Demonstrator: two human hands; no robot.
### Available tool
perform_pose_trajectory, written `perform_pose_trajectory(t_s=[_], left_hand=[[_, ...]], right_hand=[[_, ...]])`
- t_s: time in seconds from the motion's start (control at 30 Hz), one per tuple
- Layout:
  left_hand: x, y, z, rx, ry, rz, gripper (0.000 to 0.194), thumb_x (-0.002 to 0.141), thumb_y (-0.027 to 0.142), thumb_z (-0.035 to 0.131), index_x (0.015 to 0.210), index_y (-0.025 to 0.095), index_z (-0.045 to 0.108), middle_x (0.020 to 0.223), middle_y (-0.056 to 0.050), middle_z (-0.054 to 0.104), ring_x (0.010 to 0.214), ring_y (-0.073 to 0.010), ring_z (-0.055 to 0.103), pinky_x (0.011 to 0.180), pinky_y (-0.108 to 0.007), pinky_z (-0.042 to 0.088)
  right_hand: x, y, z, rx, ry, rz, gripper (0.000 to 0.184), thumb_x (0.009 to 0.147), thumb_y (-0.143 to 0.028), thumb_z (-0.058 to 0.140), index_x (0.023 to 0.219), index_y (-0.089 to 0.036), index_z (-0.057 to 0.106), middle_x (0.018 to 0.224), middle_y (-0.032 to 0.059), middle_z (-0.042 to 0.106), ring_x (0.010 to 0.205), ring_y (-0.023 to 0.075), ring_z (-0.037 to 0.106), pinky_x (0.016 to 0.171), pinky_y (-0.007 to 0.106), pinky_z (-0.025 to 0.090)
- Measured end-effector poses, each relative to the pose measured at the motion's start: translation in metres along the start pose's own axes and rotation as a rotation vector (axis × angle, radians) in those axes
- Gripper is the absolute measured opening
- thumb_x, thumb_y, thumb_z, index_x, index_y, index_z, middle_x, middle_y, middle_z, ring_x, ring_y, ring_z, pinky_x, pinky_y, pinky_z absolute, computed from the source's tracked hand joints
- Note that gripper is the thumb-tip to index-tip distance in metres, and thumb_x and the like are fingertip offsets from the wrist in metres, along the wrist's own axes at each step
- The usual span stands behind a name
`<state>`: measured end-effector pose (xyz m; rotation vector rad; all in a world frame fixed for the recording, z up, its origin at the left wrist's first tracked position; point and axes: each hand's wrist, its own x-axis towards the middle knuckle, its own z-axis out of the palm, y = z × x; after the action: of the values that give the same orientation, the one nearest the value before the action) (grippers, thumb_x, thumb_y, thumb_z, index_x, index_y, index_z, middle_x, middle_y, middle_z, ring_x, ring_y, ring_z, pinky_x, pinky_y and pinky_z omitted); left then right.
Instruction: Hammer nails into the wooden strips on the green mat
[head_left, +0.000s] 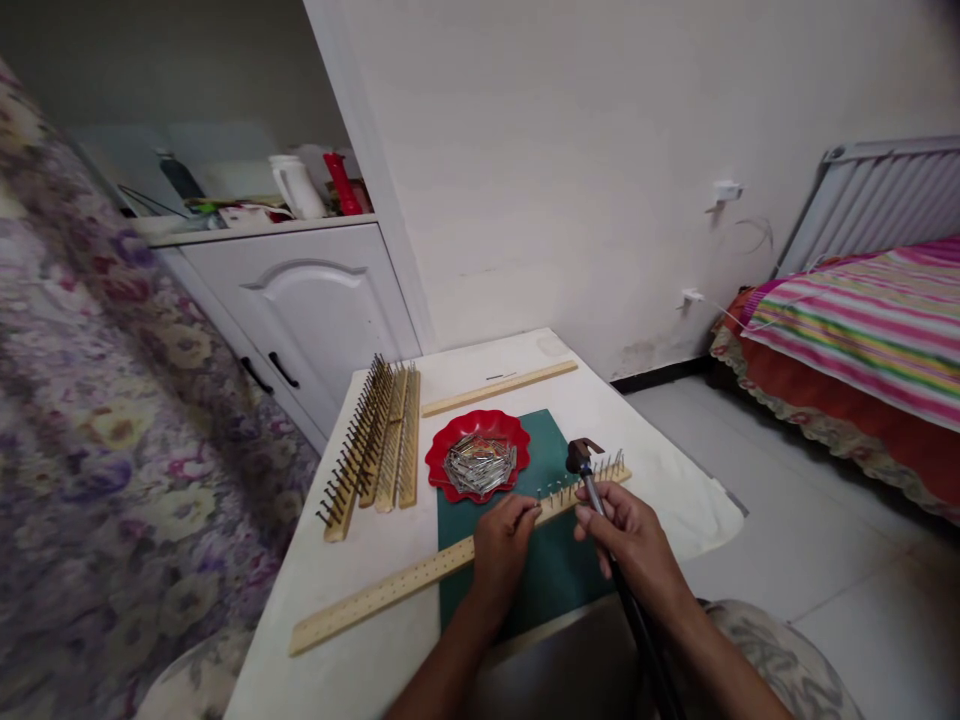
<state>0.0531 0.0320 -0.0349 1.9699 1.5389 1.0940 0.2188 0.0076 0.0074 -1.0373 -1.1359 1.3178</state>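
My right hand [634, 540] is closed around the handle of a hammer [594, 495], whose dark head is raised above the wooden strip [382, 597]. The strip lies slantwise across a green cutting mat [555, 590]; rows of holes or marks dot its left part, and several nails stand upright along its right part. At the strip's middle, my left hand [501, 545] pinches a nail [537, 508], largely hidden by the fingertips. Just beyond that hand is a red scalloped bowl [519, 432] holding a heap of loose silver nails [480, 465].
Several nail-studded strips [371, 440] lie side by side on the table's left. A bare wooden strip [499, 388] and a few loose nails [501, 376] lie at the back. A cabinet [300, 300] and floral curtain [112, 400] border the left; a bed [862, 330] stands right.
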Motion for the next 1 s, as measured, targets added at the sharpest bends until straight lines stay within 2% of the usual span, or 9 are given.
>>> perform_pose_trajectory(t_s=[0.67, 1.0], left_hand=[[0.0026, -0.0063, 0.0081, 0.109, -0.017, 0.010, 0.020, 0.084, 0.029, 0.045, 0.080, 0.020, 0.063, 0.079, -0.001, 0.065, 0.076, -0.0146, 0.058, 0.067, -0.024, 0.040], [0.0030, -0.0037, 0.0077, 0.141, -0.029, 0.030, 0.019, 0.082, 0.024, 0.046, 0.073, 0.019, 0.062, 0.073, 0.000, 0.060, 0.071, -0.0126, 0.054, 0.060, -0.021, 0.036]], right_hand=[[-0.0011, 0.0011, -0.0003, 0.007, -0.066, 0.027, 0.022, 0.075, -0.035, 0.062, 0.084, -0.017, 0.053, 0.054, -0.0057, 0.059, 0.027, 0.0016, 0.037, 0.027, 0.013, 0.027], [-0.0077, 0.0021, 0.0027, 0.024, -0.298, 0.111, 0.025, 0.081, -0.038, 0.055, 0.088, -0.015, 0.052, 0.055, -0.0040, 0.060, 0.025, 0.0016, 0.037, 0.028, 0.013, 0.022]])
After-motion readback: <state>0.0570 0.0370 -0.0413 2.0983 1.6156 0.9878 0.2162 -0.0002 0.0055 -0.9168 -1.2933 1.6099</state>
